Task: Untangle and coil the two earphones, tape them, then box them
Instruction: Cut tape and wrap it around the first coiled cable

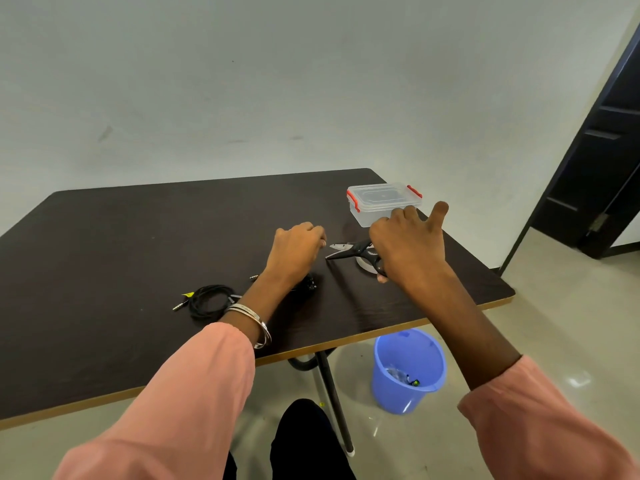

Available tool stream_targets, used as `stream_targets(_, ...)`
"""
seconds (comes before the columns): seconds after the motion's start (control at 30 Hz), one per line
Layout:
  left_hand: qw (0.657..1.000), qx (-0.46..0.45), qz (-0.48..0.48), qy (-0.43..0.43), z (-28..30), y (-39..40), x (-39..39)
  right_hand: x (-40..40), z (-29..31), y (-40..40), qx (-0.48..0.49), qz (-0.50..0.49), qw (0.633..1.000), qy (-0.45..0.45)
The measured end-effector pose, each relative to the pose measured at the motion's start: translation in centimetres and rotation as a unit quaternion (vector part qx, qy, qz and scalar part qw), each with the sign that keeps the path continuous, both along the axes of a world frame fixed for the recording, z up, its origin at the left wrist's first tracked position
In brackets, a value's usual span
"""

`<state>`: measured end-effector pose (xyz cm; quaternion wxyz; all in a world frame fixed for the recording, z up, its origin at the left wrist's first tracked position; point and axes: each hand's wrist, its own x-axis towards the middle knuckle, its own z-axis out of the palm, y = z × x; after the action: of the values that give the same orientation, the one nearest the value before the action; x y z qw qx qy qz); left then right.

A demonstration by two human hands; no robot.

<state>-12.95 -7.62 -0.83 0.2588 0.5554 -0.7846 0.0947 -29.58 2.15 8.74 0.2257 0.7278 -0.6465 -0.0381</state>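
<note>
One black earphone lies coiled on the dark table, with a bit of yellow tape on it. The second earphone is a dark bundle, partly hidden under my left wrist. My left hand is curled above it, thumb and forefinger pinching what looks like a thin strip of clear tape, hard to make out. My right hand grips black scissors, whose parted blades point left toward my left fingertips. A tape roll lies under the scissors. The clear box with red clips stands closed behind my right hand.
The table's front edge runs diagonally below my forearms. A blue bucket with some scraps stands on the floor under the table's right corner, beside a table leg. A dark door is at the far right.
</note>
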Motion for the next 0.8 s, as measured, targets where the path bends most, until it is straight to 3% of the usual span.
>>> stream_targets(0.47, 0.999, 0.014, 0.011, 0.037, 0.1, 0.5, 0.2, -0.2, -0.9, -0.5, -0.032, -0.001, 0.999, 0.007)
stream_targets(0.8, 0.983, 0.064, 0.069, 0.155, 0.4, 0.5, 1.2, -2.5, -1.2, -1.7, 0.056, -0.044, 0.996, -0.056)
